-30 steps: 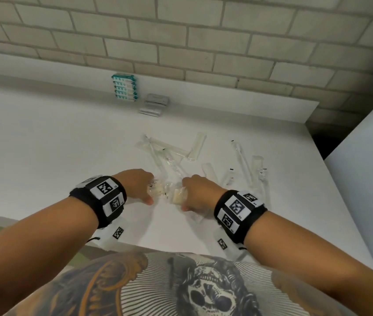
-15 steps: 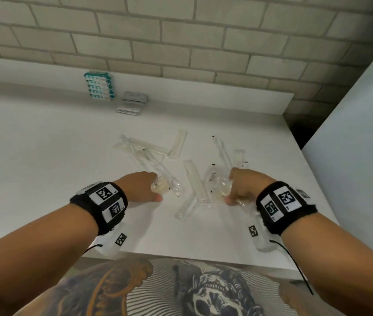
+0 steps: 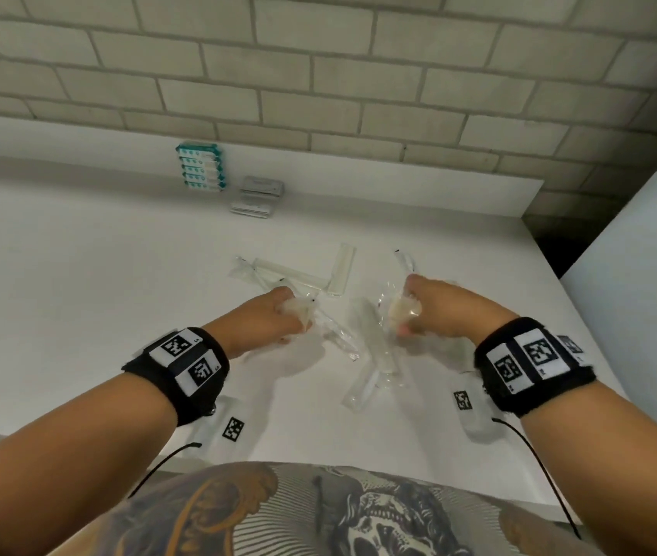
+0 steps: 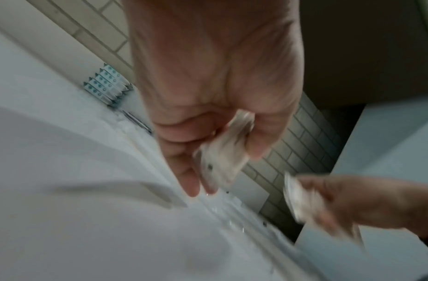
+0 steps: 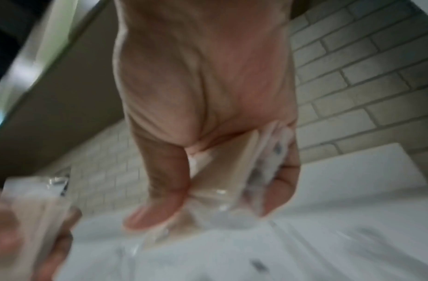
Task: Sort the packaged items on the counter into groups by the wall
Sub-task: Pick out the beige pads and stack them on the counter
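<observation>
Several clear plastic packets (image 3: pixel 373 343) lie scattered in the middle of the white counter (image 3: pixel 78 298). My left hand (image 3: pixel 278 319) pinches a small clear packet with pale contents (image 3: pixel 298 309), the same left packet (image 4: pixel 222 157) showing between thumb and fingers in the left wrist view. To its right, my right hand (image 3: pixel 427 311) grips another such packet (image 3: pixel 401 309); in the right wrist view the right hand (image 5: pixel 208 144) holds that packet (image 5: pixel 229 180) with crinkled wrap. Both hands hover just above the scattered pile.
By the wall stand a stack of teal-and-white packs (image 3: pixel 200 167) and a stack of grey flat packs (image 3: pixel 256 194). A white upright panel (image 3: pixel 639 274) borders the counter on the right. The counter's front edge runs close to my body.
My hands have moved apart and forward over the pile, each still holding its packet. The right hand went right and toward the wall; the view shifted slightly.
</observation>
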A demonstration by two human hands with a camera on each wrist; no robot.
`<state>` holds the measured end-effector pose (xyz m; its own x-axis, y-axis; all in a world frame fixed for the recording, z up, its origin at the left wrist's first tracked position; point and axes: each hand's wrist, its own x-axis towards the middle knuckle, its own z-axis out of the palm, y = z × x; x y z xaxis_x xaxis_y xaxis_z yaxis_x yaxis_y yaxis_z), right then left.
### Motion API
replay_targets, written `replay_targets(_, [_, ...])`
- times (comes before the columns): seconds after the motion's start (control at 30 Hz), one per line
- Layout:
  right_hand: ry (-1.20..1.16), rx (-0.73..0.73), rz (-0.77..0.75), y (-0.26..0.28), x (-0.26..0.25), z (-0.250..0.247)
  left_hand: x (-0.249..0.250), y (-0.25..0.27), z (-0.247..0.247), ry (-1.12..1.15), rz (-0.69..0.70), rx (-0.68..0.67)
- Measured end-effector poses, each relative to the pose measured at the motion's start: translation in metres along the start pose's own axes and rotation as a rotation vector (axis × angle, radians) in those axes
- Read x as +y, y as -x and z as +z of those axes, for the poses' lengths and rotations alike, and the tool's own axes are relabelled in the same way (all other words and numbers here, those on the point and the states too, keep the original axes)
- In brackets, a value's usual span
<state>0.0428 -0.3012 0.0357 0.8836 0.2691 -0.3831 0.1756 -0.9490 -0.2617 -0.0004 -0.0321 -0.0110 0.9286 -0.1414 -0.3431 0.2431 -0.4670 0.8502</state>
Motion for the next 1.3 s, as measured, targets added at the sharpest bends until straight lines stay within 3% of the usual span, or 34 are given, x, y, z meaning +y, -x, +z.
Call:
replay_targets(0.13, [-0.576,0.165,-0.186,-0.013,-0.076,-0.019,0.015,0.003,-0.021,0.484,0.158,-0.017])
replay_targets(0.3, [-1.049,0.244,-0.301,-0.038,-0.156,-0.002,0.027,0.011,-0.055,0.694,0.275,-0.102])
replay_targets(0.4, [-1.063,0.245,-0.332,-0.048,-0.182,0.003,0.016,0.011,-0.082,0.649,0.307,-0.103])
replay_targets(0.57, [-1.078,0.23,-0.342,-0.068,-0.205,0.009,-0.009,0.009,-0.122,0.739,0.286,0.014])
replay_targets(0.8, [-1.091,0.211,-0.278,-0.089,-0.246,0.03,-0.038,0.003,-0.164,0.8,0.254,0.016])
replay_targets(0.9, [-1.125,0.127,-0.238,-0.094,-0.257,0.032,-0.051,0.0,-0.18,0.873,0.225,0.082])
replay_targets(1.03, [-0.994,0.001,-0.229,-0.097,-0.262,0.03,-0.066,-0.005,-0.198,0.873,0.215,0.17])
replay_targets(1.17, [-0.801,0.024,-0.271,-0.102,-0.27,0.028,-0.076,-0.006,-0.205,0.696,0.219,0.076])
replay_targets(1.3, [-0.913,0.197,-0.271,-0.114,-0.281,0.032,-0.08,-0.008,-0.206,0.681,0.218,-0.007])
